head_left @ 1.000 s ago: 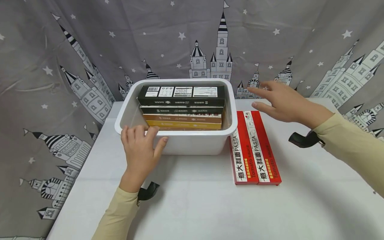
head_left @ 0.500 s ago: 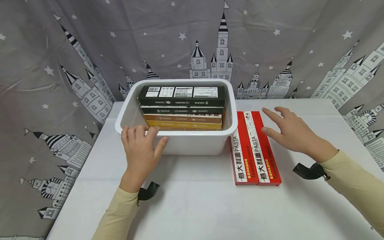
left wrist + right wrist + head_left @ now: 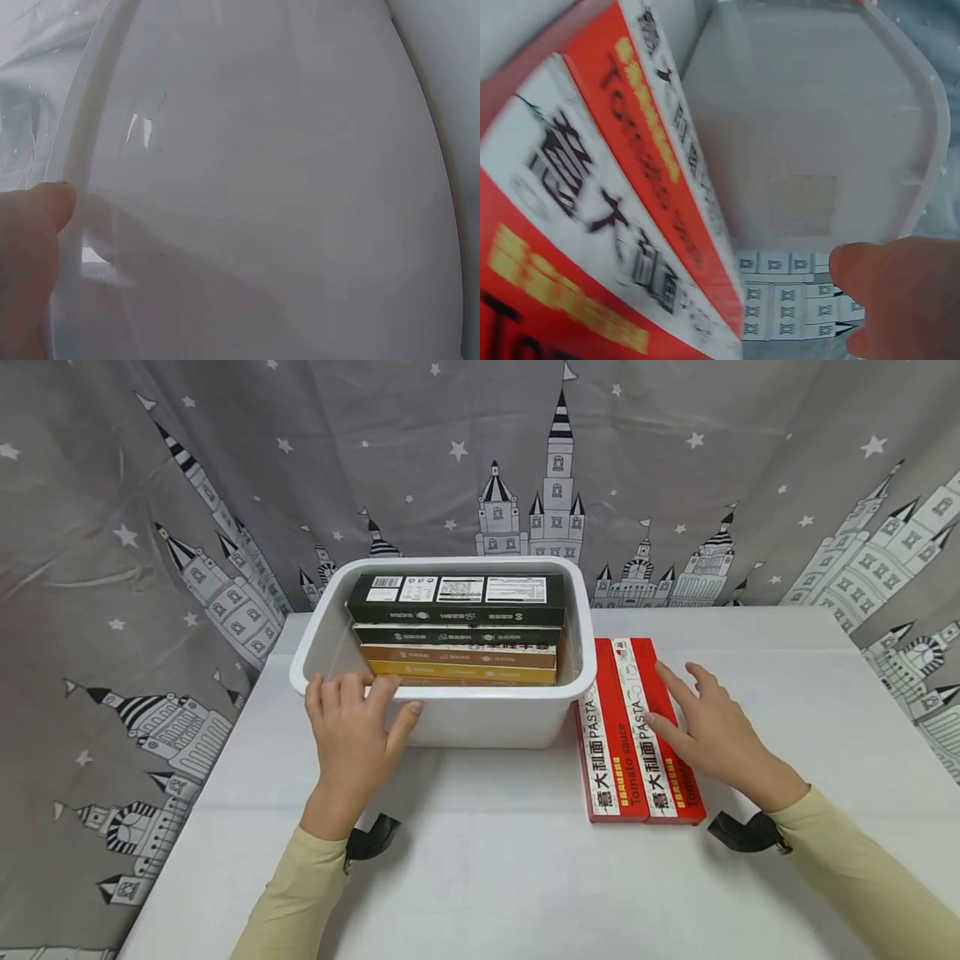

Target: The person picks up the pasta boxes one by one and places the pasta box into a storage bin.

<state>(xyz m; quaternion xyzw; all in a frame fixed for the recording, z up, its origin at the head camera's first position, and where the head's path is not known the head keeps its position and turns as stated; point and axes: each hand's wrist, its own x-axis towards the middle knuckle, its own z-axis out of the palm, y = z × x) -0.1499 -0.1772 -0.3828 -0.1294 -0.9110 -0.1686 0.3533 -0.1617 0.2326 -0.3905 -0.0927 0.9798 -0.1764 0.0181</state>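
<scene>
A white plastic bin [image 3: 480, 718] stands on the table with several pasta boxes on edge inside, among them a black box [image 3: 455, 613], a brown box [image 3: 459, 656] and a yellow box [image 3: 472, 673]. My left hand [image 3: 352, 739] grips the bin's front rim near its left corner, fingers over the edge and thumb outside. Two red tomato-sauce pasta boxes lie flat side by side right of the bin: the left box [image 3: 609, 752] and the right box [image 3: 660, 735]. My right hand [image 3: 716, 731] is over the right box's right edge, fingers spread, holding nothing.
A white cloth covers the table [image 3: 480, 877]. Behind it hangs a grey curtain [image 3: 420, 460] printed with castles and stars. The left red box reaches close against the bin's right wall [image 3: 810, 142].
My right hand has come down and toward me from behind the red pasta boxes to the right box's edge. My left hand has stayed on the bin's rim.
</scene>
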